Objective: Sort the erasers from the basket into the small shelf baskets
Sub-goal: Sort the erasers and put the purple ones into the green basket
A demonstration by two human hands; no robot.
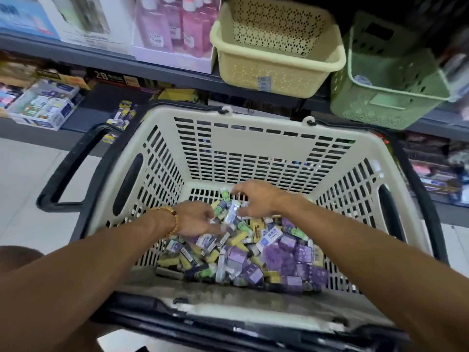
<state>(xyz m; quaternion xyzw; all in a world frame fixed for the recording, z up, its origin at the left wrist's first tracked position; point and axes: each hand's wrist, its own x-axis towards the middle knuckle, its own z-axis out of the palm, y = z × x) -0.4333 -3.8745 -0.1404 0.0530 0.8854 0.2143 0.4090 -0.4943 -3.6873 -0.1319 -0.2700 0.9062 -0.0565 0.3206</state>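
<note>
A large cream shopping basket (253, 148) with black handles stands in front of me, its bottom covered by a pile of erasers (253, 257) in purple, yellow, green and white-blue wrappers. Both my hands are down in it. My right hand (261, 199) pinches a white-blue wrapped eraser (232, 212) between thumb and fingers at the far side of the pile. My left hand (195, 219), with a bead bracelet at the wrist, has its fingers curled down onto the erasers; motion blur hides whether it holds one. On the shelf above sit a small cream basket (266, 74) and a small green basket (380, 110).
The shelf edge (152, 69) runs across the top, with boxed bottles (175, 29) at left of the small baskets. A lower shelf holds stationery boxes (43, 105) at left and packs (431, 174) at right. Pale floor tiles (22, 179) show at left.
</note>
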